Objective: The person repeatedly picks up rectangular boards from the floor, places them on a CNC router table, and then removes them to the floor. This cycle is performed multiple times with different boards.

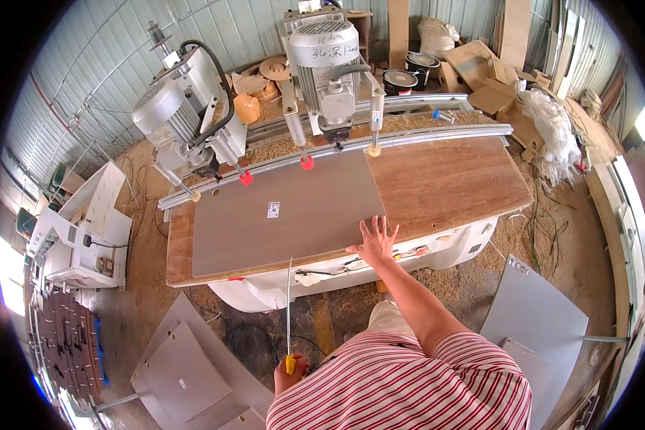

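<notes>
Working with hands apart: grasping the yellow tape measure [291, 364] in the left hand [284, 377], well out from the tabletop's front edge, and laying the right hand [375, 244] with spread fingers at the front-right corner of the grey-brown panel [301, 222]. Lies flat, that panel, over the left and middle of the wooden tabletop [448, 179], stopping short of both ends. Run out from the case, with a bare silver blade [289, 308], to the panel's front edge.

To do this well, seat the blade's tip squarely, hold the blade straight and unkinked, and read it from directly above. Bear down evenly with the right palm so as not to nudge the panel askew. Mind the red-tipped pads [307, 163] near the tabletop's back edge, and reach around rather than under the drilling heads [325, 68].

Beyond the tabletop's back edge, notice two black buckets [399, 89] [424, 63] with pale tops, perhaps lids, perhaps contents; too small to tell. Just behind, a bulging whitish sack [437, 34], closed to view. Past the back-right corner, open cardboard boxes [491, 89], with no contents made out.
</notes>
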Available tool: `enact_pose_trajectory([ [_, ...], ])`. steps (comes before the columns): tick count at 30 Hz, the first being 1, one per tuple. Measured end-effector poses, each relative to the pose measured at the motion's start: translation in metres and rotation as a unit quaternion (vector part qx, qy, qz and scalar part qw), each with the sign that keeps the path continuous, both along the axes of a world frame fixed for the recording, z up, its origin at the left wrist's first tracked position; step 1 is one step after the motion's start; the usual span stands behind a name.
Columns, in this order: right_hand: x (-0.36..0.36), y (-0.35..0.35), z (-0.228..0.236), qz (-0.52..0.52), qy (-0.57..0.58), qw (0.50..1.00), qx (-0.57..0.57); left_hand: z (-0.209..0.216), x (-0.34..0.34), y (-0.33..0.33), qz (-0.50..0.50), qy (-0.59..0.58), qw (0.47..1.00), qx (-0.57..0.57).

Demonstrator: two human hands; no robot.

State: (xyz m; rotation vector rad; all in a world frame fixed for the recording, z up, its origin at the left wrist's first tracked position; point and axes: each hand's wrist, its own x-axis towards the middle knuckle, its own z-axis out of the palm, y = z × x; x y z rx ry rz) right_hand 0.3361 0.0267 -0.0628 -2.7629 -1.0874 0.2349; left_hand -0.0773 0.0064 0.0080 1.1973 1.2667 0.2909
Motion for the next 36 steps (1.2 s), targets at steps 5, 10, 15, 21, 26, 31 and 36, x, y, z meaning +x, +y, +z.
enact_pose_trajectory([
  [5, 0.003, 0.003, 0.008, 0.019, -0.003, 0.998, -0.066, 0.007, 0.014, 0.004, -0.025, 0.012, 1.000, 0.012],
  [10, 0.003, 0.001, 0.006, 0.032, -0.006, 0.998, -0.051, 0.010, 0.026, 0.009, -0.028, 0.031, 0.999, 0.032],
  [15, 0.006, 0.001, 0.005, 0.037, 0.012, 0.998, -0.051, 0.025, 0.037, 0.008, -0.016, 0.002, 0.999, 0.030],
  [21, 0.009, -0.001, -0.008, 0.050, -0.011, 0.998, -0.031, 0.023, 0.055, 0.003, -0.022, 0.033, 0.998, 0.049],
  [26, 0.011, -0.036, -0.033, 0.176, -0.068, 0.976, 0.111, 0.015, 0.068, -0.006, -0.018, 0.012, 0.999, 0.043],
  [31, -0.014, -0.110, -0.035, 0.282, 0.104, 0.937, 0.176, -0.023, 0.036, -0.002, 0.054, -0.086, 0.986, -0.129],
  [36, 0.000, -0.175, -0.077, 0.246, 0.277, 0.928, 0.040, 0.004, 0.043, 0.004, 0.113, 0.028, 0.993, -0.027],
])
